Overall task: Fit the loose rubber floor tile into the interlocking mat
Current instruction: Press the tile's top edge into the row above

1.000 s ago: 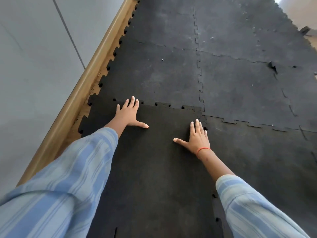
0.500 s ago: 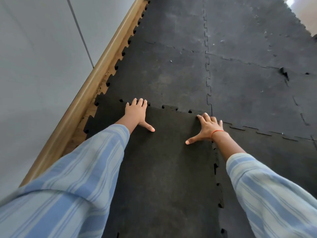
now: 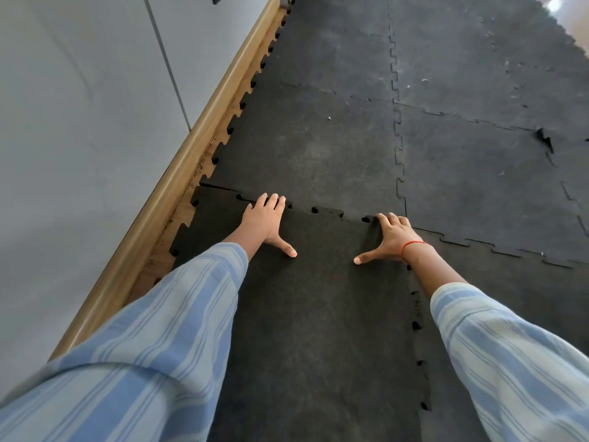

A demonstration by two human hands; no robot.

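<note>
On the loose tile [image 3: 318, 314], left hand [image 3: 263, 223] and right hand [image 3: 390, 239] flat, grips wide.

loose tile [image 3: 318, 314]: black rubber, fine speckle. laid mat [image 3: 318, 148]: charcoal grey, dusty, pale flecks. sleeves [image 3: 153, 362]: pale grey-blue with darker blue stripes. thread [image 3: 411, 245] on right wrist: red. skirting board [image 3: 178, 180]: light brown wood. wall [image 3: 79, 122]: plain grey.

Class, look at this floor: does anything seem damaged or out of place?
Yes. The loose tile lies unlocked: open notches show along its far and right edges. Farther right, the mat has a torn, lifted spot at a seam.
</note>
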